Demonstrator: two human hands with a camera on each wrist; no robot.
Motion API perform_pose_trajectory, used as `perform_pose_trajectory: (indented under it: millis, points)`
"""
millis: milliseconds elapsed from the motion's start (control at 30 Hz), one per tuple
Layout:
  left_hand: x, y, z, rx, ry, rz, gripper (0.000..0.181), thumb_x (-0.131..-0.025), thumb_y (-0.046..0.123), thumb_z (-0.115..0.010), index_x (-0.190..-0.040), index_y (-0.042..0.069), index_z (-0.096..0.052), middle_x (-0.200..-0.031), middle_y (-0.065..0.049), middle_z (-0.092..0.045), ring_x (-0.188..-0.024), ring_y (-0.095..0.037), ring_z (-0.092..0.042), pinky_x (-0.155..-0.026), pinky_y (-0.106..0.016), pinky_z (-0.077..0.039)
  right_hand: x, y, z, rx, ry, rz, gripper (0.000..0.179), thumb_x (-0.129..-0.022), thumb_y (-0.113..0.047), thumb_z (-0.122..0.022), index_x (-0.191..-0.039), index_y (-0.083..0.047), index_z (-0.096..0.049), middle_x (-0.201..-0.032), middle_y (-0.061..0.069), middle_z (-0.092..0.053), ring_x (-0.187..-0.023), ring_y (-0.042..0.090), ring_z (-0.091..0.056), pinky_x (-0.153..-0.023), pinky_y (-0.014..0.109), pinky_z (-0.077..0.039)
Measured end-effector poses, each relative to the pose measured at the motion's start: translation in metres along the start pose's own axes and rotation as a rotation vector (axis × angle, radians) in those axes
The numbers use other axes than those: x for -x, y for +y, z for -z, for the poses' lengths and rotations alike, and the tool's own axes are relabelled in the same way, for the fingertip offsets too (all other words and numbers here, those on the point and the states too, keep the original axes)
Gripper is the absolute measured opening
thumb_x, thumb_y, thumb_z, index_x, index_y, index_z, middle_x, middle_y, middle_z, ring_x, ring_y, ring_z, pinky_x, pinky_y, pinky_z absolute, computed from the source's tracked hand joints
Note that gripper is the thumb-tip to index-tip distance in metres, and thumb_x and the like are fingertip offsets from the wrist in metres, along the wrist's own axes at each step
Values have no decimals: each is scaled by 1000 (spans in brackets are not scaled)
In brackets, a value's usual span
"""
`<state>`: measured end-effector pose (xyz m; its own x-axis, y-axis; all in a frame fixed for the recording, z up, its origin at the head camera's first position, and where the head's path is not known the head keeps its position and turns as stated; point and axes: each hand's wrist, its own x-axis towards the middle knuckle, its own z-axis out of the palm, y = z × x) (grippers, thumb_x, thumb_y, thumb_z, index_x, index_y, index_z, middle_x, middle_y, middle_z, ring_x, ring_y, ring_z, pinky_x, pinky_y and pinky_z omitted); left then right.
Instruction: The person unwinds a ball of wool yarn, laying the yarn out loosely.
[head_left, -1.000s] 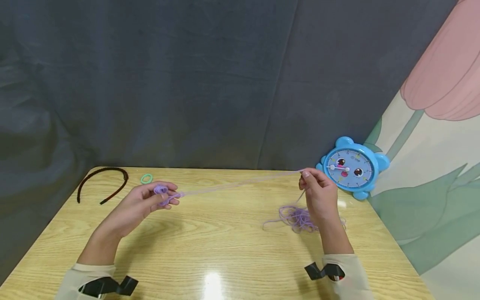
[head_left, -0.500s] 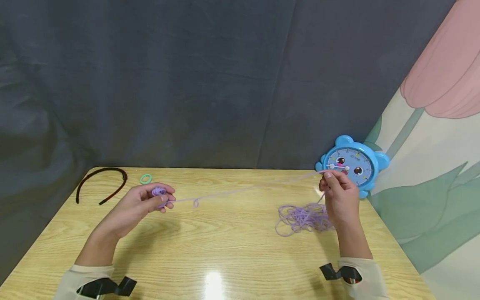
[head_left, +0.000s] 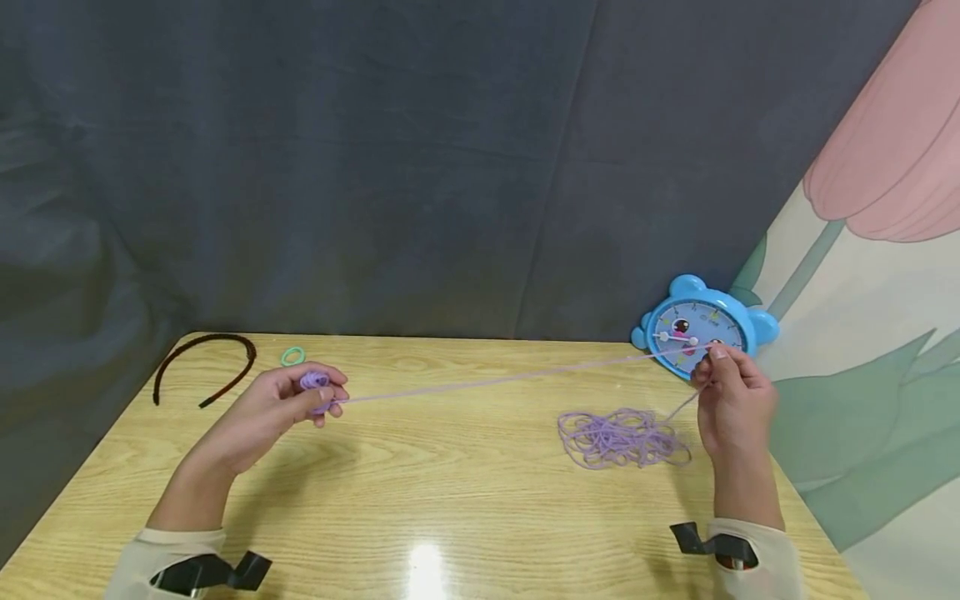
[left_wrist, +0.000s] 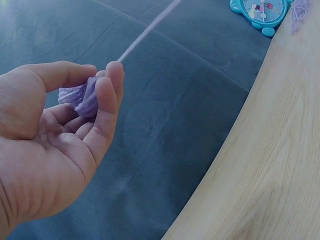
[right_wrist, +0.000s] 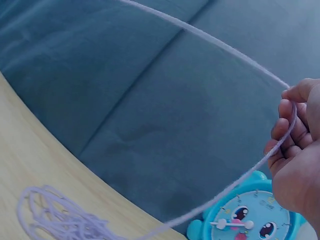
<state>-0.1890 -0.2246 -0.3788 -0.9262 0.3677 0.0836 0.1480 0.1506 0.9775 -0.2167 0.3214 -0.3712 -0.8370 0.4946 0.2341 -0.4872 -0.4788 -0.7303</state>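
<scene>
My left hand (head_left: 281, 408) grips a small wound bundle of purple yarn (left_wrist: 82, 97) between thumb and fingers, above the left part of the table. From it a single yarn strand (head_left: 487, 382) runs taut across to my right hand (head_left: 735, 404), which pinches it between thumb and forefinger. Below that pinch the strand hangs past the curled fingers, as the right wrist view shows, and drops to a loose tangled heap of purple yarn (head_left: 622, 437) on the table. The heap lies just left of my right hand.
A blue animal-shaped clock (head_left: 701, 329) stands at the back right, partly behind my right hand. On the wooden table (head_left: 450, 500), a dark headband (head_left: 206, 340) and a small green ring (head_left: 292, 357) lie at the back left. A dark curtain (head_left: 375, 167) hangs behind.
My right hand has moved right, drawing the strand longer and straight. A small loop in it near the left hand has gone. The left hand has barely moved.
</scene>
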Motion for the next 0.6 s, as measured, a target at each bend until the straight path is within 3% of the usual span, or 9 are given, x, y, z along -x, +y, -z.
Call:
perform_pose_trajectory:
  millis: [233, 433, 600]
  points:
    - [1, -1, 1, -18, 12, 9, 27, -106, 18, -60, -125, -1, -60, -108, 0, -74, -90, -10, -69, -73, -27, -57, -5, -8, 11, -28, 51, 69, 14, -96, 1, -69, -100, 14, -69, -73, 12, -64, -63, 18, -55, -58, 23, -48]
    - [2, -2, 2, -20, 6, 7, 28, -107, 19, -58, -125, -2, -59, -107, 0, -73, -88, -10, -68, -72, -26, -56, -8, -14, 17, -42, 131, 51, 12, -95, 0, -71, -99, 11, -71, -73, 12, -63, -65, 19, -52, -58, 24, -47]
    - [6, -6, 6, -14, 0, -42, 25, -108, 18, -56, -125, 0, -60, -110, -2, -71, -90, -10, -68, -72, -28, -56, -9, -20, 24, -79, 173, 66, 15, -93, 0, -73, -101, 13, -70, -74, 13, -62, -64, 20, -52, -56, 25, -48]
